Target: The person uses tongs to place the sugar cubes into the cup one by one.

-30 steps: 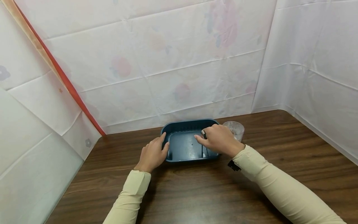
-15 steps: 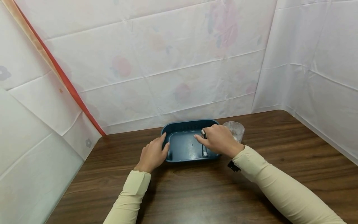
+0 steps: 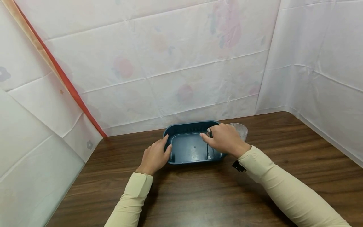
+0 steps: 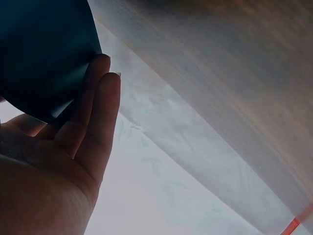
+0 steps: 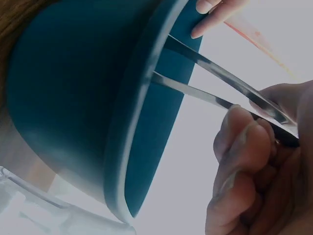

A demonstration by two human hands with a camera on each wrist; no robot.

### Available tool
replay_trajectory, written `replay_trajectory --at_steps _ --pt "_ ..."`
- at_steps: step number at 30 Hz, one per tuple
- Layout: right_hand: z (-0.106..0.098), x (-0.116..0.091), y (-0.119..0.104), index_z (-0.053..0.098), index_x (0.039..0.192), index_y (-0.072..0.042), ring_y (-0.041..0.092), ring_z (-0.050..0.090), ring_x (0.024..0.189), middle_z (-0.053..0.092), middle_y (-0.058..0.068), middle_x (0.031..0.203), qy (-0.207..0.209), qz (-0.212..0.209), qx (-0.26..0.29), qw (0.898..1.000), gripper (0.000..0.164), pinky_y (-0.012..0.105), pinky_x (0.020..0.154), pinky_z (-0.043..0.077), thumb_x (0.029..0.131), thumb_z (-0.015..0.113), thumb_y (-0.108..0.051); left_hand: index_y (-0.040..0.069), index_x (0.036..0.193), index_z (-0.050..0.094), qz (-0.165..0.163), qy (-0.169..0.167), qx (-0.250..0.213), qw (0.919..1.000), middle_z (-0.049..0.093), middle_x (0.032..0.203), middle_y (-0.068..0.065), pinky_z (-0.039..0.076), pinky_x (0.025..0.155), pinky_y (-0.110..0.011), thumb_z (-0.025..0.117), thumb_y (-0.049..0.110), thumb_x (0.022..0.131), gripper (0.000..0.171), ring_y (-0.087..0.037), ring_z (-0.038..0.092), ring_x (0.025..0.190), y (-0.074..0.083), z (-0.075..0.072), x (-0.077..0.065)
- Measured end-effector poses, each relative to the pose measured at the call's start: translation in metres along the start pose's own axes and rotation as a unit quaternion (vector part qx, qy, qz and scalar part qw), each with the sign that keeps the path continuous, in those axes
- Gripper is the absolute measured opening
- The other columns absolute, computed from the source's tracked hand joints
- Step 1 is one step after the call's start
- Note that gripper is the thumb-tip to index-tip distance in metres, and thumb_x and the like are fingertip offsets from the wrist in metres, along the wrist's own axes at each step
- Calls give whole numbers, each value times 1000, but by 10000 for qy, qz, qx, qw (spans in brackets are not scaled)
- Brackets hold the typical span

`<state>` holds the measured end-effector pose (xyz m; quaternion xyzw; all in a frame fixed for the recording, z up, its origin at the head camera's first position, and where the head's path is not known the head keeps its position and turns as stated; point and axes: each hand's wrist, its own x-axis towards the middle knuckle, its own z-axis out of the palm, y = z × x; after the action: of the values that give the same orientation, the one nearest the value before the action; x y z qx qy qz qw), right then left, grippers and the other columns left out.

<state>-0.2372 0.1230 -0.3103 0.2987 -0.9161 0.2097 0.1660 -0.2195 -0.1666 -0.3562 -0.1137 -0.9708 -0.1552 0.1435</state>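
A dark blue plastic basin (image 3: 185,149) stands on the table towards the back. My left hand (image 3: 154,154) grips its left rim; in the left wrist view, fingers (image 4: 100,112) lie against the outer wall. Over the basin's right end, my right hand (image 3: 225,137) holds metal tongs (image 5: 234,83), whose two arms slant down over the rim into the basin. In the head view the tongs look thin and dark, with a small pale spot at the lower end, too small to identify. Partly behind the right hand is a clear plastic cup (image 3: 240,128); its contents cannot be made out.
The wood-grain table (image 3: 181,195) extends around the basin. A pale printed sheet (image 3: 175,63) rises behind it, and another covers the right side. An orange-red strip (image 3: 71,90) runs down the left sheet to the table. The cup (image 5: 49,210) stands close beside the basin's outer wall.
My right hand has shifted slightly right and up with the tongs, covering more of the cup. A white bit near the tongs' tips showed more plainly half a second ago. My left hand stays put.
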Motion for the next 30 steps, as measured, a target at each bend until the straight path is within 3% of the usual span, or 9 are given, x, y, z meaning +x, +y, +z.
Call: replay_trajectory --at_steps 11,30 --pt "1 1 -1 44 54 -19 9 36 39 34 -6 46 -124 -29 -328 9994 53 24 39 25 100 61 -38 7 149 49 -18 -12 -17 10000 62 135 -16 56 85 -52 57 31 103 52 -33 65 113 0 -2 -1" --pt "-1 1 -2 40 53 -19 9 33 38 31 -7 44 218 -84 -76 9997 54 23 38 22 101 60 -33 8 149 50 -94 -141 -26 9999 61 137 -15 55 88 -52 55 31 103 51 -32 63 118 1 -1 0"
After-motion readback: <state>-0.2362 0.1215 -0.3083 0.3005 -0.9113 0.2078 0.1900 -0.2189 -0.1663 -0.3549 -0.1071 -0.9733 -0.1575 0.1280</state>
